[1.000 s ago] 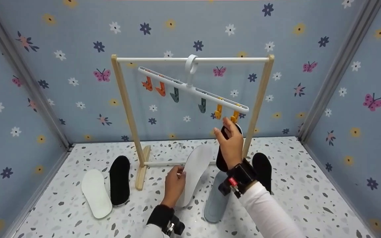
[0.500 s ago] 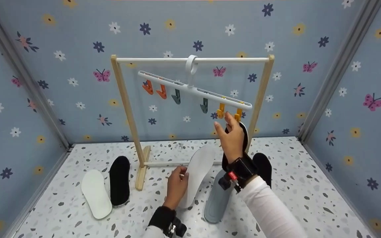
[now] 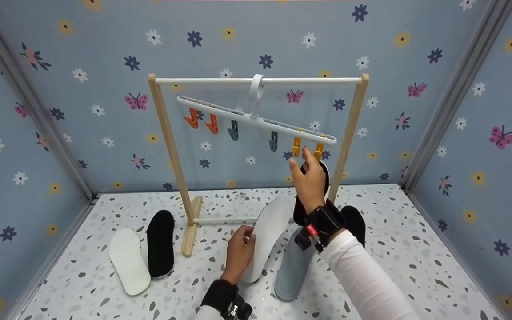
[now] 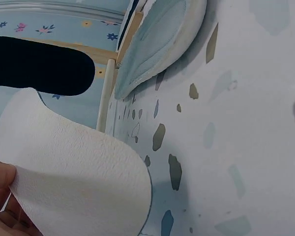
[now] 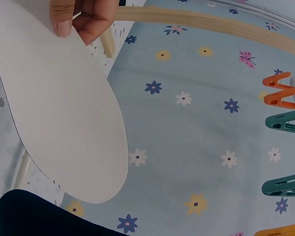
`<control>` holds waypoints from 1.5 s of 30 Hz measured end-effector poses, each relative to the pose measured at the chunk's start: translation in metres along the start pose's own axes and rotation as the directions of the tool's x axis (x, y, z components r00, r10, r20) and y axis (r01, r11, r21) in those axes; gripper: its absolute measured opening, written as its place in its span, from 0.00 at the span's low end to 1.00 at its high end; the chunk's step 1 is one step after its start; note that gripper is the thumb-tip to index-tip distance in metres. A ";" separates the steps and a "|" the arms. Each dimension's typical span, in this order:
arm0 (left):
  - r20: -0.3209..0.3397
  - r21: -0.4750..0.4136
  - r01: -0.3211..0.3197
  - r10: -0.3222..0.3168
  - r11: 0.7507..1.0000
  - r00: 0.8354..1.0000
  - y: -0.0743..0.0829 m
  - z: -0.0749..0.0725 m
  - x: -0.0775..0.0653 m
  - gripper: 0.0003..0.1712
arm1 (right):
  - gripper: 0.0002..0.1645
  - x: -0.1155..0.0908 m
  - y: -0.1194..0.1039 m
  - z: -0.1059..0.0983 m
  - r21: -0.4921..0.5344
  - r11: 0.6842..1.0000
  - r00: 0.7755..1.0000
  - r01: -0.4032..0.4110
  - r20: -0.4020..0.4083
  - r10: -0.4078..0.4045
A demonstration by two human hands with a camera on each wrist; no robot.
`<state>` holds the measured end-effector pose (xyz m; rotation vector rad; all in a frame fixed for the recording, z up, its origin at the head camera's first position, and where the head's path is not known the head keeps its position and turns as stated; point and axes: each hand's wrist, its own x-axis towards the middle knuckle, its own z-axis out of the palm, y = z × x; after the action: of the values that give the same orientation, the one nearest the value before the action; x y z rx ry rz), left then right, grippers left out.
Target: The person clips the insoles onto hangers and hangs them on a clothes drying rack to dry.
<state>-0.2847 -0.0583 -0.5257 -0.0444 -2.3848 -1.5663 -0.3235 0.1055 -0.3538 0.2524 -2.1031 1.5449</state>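
Note:
My left hand (image 3: 239,251) pinches the edge of a white insole (image 3: 270,233), held tilted above the floor; the left wrist view shows the thumb on the face of this insole (image 4: 83,172). My right hand (image 3: 309,184), fingers extended and thumb apart, is in front of a black insole (image 3: 299,213). That insole hangs below the outermost yellow clip (image 3: 318,150), partly hidden by the hand. The clip is on a white hanger (image 3: 282,127) that tilts down to the right. In the right wrist view the right hand is out of sight.
A wooden rack (image 3: 165,142) carries the hanger on its white rail (image 3: 309,81). Orange clips (image 3: 212,123) and green clips (image 3: 274,141) hang along it. On the speckled floor lie a pale insole (image 3: 129,262), black insoles (image 3: 161,244) at both sides, and a grey insole (image 3: 289,275).
The hanger has swung slightly, its left end now lower and its right end a little higher. The right hand has risen a little; the left hand has shifted slightly right with the white insole.

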 end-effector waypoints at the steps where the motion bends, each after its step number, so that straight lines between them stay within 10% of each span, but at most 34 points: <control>1: 0.001 0.004 0.002 -0.002 1.000 1.000 0.000 0.000 0.000 0.05 | 0.32 0.001 0.000 0.000 0.000 1.000 1.000 -0.005 0.001 0.005; 45: 0.031 -0.023 -0.031 0.032 0.999 0.999 -0.004 0.002 -0.008 0.06 | 0.28 0.039 0.007 -0.001 0.061 0.995 0.996 -0.080 0.042 0.077</control>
<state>-0.2784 -0.0574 -0.5320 -0.1116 -2.3780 -1.5899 -0.3599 0.1144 -0.3399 0.2270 -2.1202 1.6668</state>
